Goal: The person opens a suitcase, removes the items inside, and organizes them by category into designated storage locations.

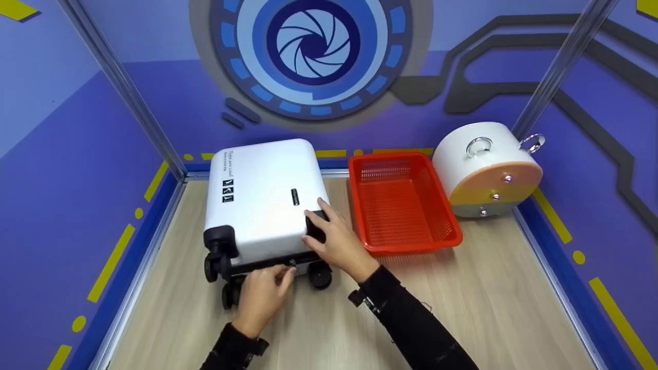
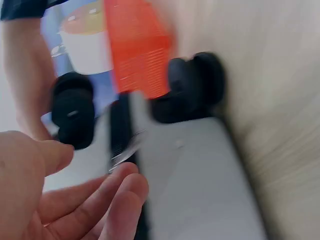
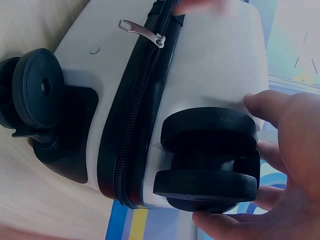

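A white hard-shell suitcase (image 1: pixel 267 190) lies flat on the wooden surface, its wheeled end toward me. A black zipper (image 3: pixel 131 120) runs along that end, and a metal zipper pull (image 3: pixel 137 31) sticks out from it. My left hand (image 1: pixel 262 295) is at the zipper; in the left wrist view its fingertips (image 2: pixel 131 182) are right beside the pull, thumb apart. My right hand (image 1: pixel 342 244) rests with spread fingers on the near right corner, around a black wheel (image 3: pixel 207 155). Nothing shows between the left thumb and fingers.
A red plastic basket (image 1: pixel 362 226) stands just right of the suitcase. Behind it to the right sits a white rounded box (image 1: pixel 462 149) with a striped front and ring handles. Purple panels (image 1: pixel 154 97) wall in the back and sides.
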Tool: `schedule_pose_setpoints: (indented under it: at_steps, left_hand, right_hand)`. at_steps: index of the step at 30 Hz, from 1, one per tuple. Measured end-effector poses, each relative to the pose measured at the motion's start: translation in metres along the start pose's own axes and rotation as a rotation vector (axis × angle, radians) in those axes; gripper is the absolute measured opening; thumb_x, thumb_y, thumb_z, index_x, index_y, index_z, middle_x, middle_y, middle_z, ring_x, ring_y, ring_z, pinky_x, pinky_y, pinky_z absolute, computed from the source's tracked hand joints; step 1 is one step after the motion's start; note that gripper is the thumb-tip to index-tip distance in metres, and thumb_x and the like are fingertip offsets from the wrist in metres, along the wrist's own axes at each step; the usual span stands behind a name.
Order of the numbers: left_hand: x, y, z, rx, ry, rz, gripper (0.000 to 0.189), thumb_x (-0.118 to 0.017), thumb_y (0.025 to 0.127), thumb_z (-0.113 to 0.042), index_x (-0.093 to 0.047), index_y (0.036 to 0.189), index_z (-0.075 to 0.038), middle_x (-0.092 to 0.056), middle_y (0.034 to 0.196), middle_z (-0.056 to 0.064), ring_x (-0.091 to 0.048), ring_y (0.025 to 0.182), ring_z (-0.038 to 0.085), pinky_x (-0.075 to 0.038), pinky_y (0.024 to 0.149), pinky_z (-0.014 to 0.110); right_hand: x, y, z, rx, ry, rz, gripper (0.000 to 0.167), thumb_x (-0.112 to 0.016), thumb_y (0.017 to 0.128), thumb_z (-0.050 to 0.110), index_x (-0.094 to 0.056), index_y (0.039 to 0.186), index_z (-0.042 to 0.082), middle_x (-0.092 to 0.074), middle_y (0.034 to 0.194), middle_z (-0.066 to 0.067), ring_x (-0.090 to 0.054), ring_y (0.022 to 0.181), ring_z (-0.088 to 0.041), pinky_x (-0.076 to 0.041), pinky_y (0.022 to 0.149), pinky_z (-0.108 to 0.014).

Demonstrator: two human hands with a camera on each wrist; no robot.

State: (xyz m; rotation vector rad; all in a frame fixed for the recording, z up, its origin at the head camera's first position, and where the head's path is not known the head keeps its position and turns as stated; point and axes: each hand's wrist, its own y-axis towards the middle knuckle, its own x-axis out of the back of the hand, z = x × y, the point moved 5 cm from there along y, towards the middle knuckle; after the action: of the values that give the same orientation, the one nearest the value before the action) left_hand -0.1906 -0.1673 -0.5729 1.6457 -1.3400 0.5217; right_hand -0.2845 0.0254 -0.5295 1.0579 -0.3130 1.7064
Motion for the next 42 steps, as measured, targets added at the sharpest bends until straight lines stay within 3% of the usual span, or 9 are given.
schedule_pose_setpoints:
  at_steps: [3, 7, 10, 14, 20, 25, 30, 36, 42]
  left_hand:
    - [-0.022, 0.001, 0.004, 0.069, -0.001, 0.061, 0.022, -0.084, 0.100, -0.032, -0.087, 0.097, -0.010, -0.078, 0.073, -0.003, -0.063, 0.058, 0.004, -0.053, 0.056, 0.029]
    - [-0.039, 0.002, 0.006, 0.126, 0.002, 0.074, 0.022, -0.086, 0.098, -0.033, -0.086, 0.092, -0.012, -0.077, 0.072, -0.002, -0.065, 0.058, 0.009, -0.054, 0.055, 0.033]
    - [-0.043, 0.002, 0.006, 0.147, -0.001, 0.052, 0.018, -0.084, 0.097, -0.027, -0.084, 0.085, -0.014, -0.074, 0.070, -0.005, -0.064, 0.058, 0.011, -0.053, 0.054, 0.036]
    - [-0.041, 0.003, 0.005, 0.116, 0.035, 0.025, 0.026, -0.077, 0.099, -0.020, -0.073, 0.074, -0.014, -0.061, 0.061, -0.005, -0.052, 0.051, 0.014, -0.047, 0.050, 0.037]
    - [-0.030, -0.003, 0.009, 0.009, 0.135, -0.045, 0.019, -0.077, 0.099, -0.017, -0.079, 0.084, -0.006, -0.070, 0.066, 0.006, -0.061, 0.052, 0.018, -0.051, 0.048, 0.040]
    - [-0.019, -0.012, 0.024, -0.002, 0.154, -0.115, 0.017, -0.078, 0.098, -0.016, -0.080, 0.083, -0.008, -0.071, 0.064, 0.004, -0.060, 0.050, 0.018, -0.051, 0.048, 0.043]
    - [0.003, -0.025, 0.055, 0.088, 0.147, -0.129, 0.016, -0.073, 0.099, -0.014, -0.081, 0.086, -0.008, -0.070, 0.064, 0.001, -0.056, 0.051, 0.014, -0.049, 0.048, 0.042]
    - [0.037, -0.041, 0.097, 0.258, 0.181, -0.105, 0.032, -0.073, 0.100, -0.021, -0.069, 0.070, -0.012, -0.061, 0.060, 0.003, -0.052, 0.051, 0.021, -0.048, 0.052, 0.050]
    - [0.054, -0.044, 0.115, 0.296, 0.195, -0.099, 0.043, -0.071, 0.101, -0.025, -0.056, 0.062, -0.016, -0.053, 0.059, 0.001, -0.051, 0.051, 0.025, -0.047, 0.052, 0.054]
  right_hand:
    - [-0.001, 0.000, -0.002, 0.001, -0.014, -0.015, 0.064, -0.077, 0.104, 0.045, -0.060, 0.160, 0.021, -0.036, 0.179, -0.019, -0.047, 0.158, -0.046, -0.043, 0.126, -0.063]
    - [-0.001, -0.001, -0.003, -0.002, -0.021, -0.034, 0.064, -0.078, 0.103, 0.045, -0.061, 0.159, 0.021, -0.038, 0.178, -0.018, -0.048, 0.157, -0.046, -0.044, 0.126, -0.063]
    - [-0.002, -0.001, -0.002, -0.005, -0.010, -0.033, 0.064, -0.077, 0.103, 0.046, -0.061, 0.160, 0.021, -0.037, 0.179, -0.018, -0.048, 0.158, -0.047, -0.043, 0.126, -0.064]
    - [-0.002, 0.000, -0.001, -0.018, 0.004, -0.025, 0.065, -0.077, 0.103, 0.047, -0.060, 0.160, 0.023, -0.036, 0.180, -0.017, -0.047, 0.158, -0.046, -0.043, 0.126, -0.064]
    - [-0.003, 0.000, -0.003, -0.028, 0.001, -0.028, 0.065, -0.078, 0.102, 0.048, -0.060, 0.160, 0.024, -0.036, 0.180, -0.015, -0.048, 0.158, -0.045, -0.044, 0.126, -0.062]
    - [-0.002, -0.001, -0.003, -0.029, 0.006, -0.028, 0.065, -0.078, 0.102, 0.048, -0.060, 0.160, 0.024, -0.037, 0.180, -0.014, -0.048, 0.158, -0.043, -0.045, 0.125, -0.062]
    - [-0.003, -0.002, -0.003, -0.030, 0.016, -0.023, 0.066, -0.077, 0.102, 0.048, -0.059, 0.161, 0.024, -0.036, 0.180, -0.013, -0.048, 0.159, -0.041, -0.044, 0.127, -0.061]
    - [-0.002, -0.003, -0.005, -0.035, 0.015, -0.030, 0.065, -0.078, 0.102, 0.047, -0.060, 0.160, 0.024, -0.036, 0.180, -0.013, -0.047, 0.159, -0.042, -0.044, 0.127, -0.061]
    - [-0.005, -0.002, -0.002, -0.051, 0.001, -0.021, 0.065, -0.078, 0.102, 0.049, -0.060, 0.160, 0.026, -0.036, 0.180, -0.012, -0.049, 0.158, -0.044, -0.045, 0.125, -0.063]
